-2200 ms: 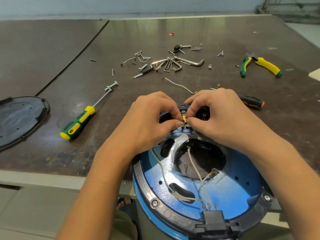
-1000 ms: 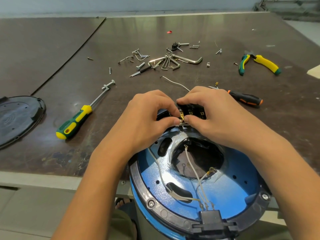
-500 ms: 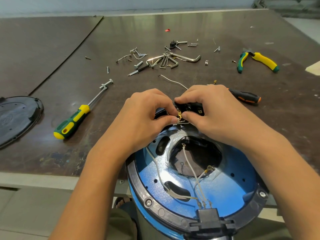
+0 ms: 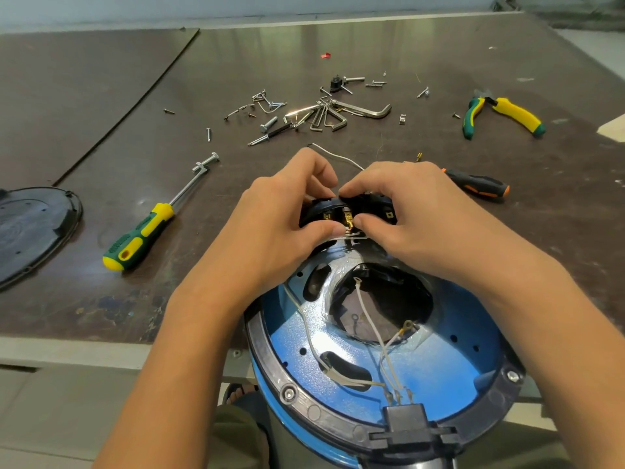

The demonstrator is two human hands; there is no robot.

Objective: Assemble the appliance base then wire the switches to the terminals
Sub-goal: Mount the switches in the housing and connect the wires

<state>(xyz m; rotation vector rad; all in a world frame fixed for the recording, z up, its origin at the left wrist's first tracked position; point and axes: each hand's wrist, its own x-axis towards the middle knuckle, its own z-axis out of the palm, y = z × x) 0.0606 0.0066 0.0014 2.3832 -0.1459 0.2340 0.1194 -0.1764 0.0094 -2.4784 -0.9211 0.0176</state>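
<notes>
pinching a brass terminal (image 4: 348,220), left hand (image 4: 280,225) and right hand (image 4: 419,211), grip tight, both masking the switch block (image 4: 319,211), green screwdriver (image 4: 145,233) nearby

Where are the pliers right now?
In the head view, the pliers lie far right on the table, right of the hex keys and beyond the black-and-orange screwdriver.
</notes>
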